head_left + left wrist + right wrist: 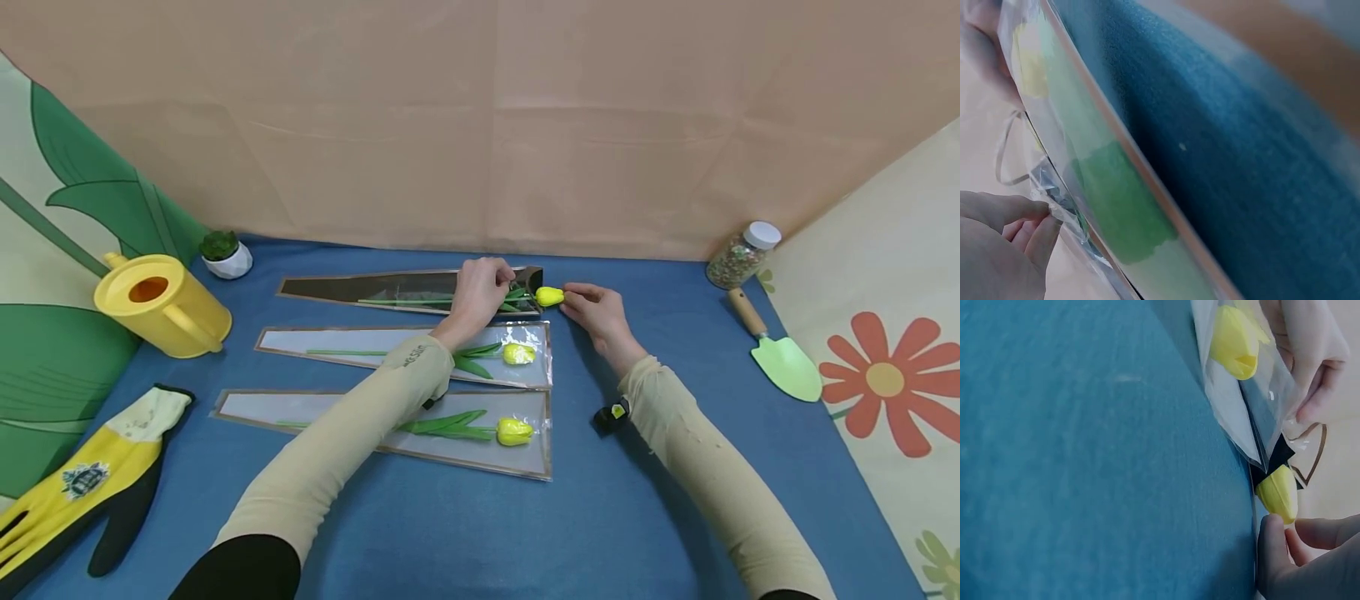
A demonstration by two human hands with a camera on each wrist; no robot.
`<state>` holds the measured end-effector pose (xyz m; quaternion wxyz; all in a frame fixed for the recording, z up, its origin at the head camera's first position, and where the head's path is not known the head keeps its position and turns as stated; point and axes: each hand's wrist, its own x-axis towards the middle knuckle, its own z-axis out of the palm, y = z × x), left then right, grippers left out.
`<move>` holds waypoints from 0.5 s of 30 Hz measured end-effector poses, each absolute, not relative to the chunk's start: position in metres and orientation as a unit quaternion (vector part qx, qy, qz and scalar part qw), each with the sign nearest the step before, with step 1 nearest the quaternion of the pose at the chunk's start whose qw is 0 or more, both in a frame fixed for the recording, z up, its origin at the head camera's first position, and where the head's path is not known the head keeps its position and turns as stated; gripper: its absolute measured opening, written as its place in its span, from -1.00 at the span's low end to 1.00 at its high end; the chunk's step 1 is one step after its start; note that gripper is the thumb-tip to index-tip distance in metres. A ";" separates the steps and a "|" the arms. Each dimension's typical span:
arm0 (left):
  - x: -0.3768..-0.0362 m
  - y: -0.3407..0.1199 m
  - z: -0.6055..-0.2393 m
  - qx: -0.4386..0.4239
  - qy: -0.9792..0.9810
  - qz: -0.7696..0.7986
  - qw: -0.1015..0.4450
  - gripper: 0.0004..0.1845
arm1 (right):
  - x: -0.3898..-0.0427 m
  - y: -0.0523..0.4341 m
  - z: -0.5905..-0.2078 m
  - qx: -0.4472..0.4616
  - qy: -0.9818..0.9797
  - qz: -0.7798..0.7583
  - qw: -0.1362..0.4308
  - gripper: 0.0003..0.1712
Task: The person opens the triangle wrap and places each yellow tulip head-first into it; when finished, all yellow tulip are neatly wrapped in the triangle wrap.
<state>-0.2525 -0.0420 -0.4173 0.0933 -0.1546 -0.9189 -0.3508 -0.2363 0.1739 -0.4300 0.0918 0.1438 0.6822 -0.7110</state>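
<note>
My left hand [480,296] pinches the clear film near the mouth of the black-backed flower sleeve [322,288]. A yellow tulip [550,296] lies with its stem and leaves inside that sleeve, its bloom sticking out at the right end. With thumb and fingertips my right hand [597,315] holds the tip of the bloom, and the right wrist view shows the same tulip bloom [1279,494] at those fingertips. Nearer me lie two white-backed sleeves, the middle one [281,340] and the front one [540,462], each with a yellow tulip inside.
To the left stand a yellow watering can [168,308] and a small potted succulent [227,257], with a yellow-black glove [90,483] in front. A jar [738,257] with a white lid and a green trowel [783,362] lie at the right on the blue cloth.
</note>
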 end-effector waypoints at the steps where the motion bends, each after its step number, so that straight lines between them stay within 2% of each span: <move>1: -0.252 -0.041 -0.418 -0.155 -0.919 -0.351 0.093 -0.81 | -0.236 0.174 -0.431 0.147 0.674 -0.718 0.095 -0.52; 8: -0.251 -0.040 -0.417 -0.162 -0.918 -0.350 0.095 -0.80 | -0.237 0.166 -0.433 0.132 0.664 -0.731 0.089 -0.54; 15: -0.251 -0.038 -0.417 -0.163 -0.920 -0.343 0.093 -0.83 | -0.233 0.154 -0.428 0.078 0.677 -0.726 0.093 -0.60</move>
